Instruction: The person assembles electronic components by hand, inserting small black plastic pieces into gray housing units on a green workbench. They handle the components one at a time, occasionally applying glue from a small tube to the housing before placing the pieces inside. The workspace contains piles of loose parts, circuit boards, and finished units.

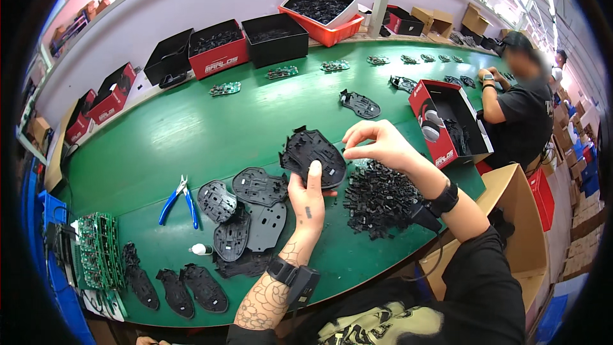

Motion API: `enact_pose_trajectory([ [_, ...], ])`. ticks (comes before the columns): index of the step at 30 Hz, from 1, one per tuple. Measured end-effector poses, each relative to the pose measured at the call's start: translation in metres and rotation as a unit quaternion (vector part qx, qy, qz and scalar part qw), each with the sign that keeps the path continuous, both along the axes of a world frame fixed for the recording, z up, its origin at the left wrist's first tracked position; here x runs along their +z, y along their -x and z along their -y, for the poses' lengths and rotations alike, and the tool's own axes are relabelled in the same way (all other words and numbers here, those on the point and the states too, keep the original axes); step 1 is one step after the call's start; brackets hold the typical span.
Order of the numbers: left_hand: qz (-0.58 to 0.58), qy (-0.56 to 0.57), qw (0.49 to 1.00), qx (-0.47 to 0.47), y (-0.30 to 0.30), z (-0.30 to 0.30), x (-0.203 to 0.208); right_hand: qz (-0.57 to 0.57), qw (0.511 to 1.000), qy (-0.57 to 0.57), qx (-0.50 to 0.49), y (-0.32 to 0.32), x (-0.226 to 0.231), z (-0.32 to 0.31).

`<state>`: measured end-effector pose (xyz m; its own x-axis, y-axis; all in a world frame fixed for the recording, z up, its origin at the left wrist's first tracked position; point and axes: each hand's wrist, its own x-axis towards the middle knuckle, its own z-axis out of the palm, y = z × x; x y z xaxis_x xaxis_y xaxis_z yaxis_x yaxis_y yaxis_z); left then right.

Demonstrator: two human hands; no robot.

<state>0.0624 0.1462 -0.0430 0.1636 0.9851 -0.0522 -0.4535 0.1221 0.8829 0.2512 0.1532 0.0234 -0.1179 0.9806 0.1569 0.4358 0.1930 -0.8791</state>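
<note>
My left hand (308,199) grips a black plastic mouse shell (311,153) over the middle of the bench, thumb lying on its inner face. Just right of the shell's edge, my right hand (382,145) has its thumb and forefinger drawn together in a pinch. Whatever sits between those fingertips is too small to make out. Beneath that hand spreads a heap of small black plastic parts (380,198). Several more black shells (258,186) lie overlapping left of my left hand, and three others (204,287) rest near the bench's front edge.
Blue-handled cutters (180,203) and a small white bottle (201,250) lie on the green bench (147,172). Green circuit boards (100,252) stand stacked at left; more (281,73) line the far side. Bins (276,38) and a red box (440,121) hold parts. A co-worker (520,99) sits at right.
</note>
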Motion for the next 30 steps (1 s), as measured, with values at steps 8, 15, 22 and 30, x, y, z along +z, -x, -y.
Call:
enact_pose_trajectory([
  [8, -0.035, -0.032, 0.999, -0.011, 0.001, 0.003, 0.004, -0.099, 0.986, 0.132, -0.012, 0.010, -0.002, -0.003],
  [15, -0.049, -0.040, 0.998, -0.022, 0.003, 0.004, 0.002, -0.200, 0.939, 0.280, 0.024, 0.003, 0.002, -0.011],
  [22, 0.021, 0.004, 1.000, 0.019, 0.004, -0.005, -0.007, -0.263, 0.926, 0.265, 0.062, -0.016, 0.007, -0.053],
  [30, 0.026, 0.010, 0.999, 0.018, 0.007, -0.009, -0.014, 0.153, 0.988, 0.012, -0.018, -0.031, -0.050, -0.185],
])
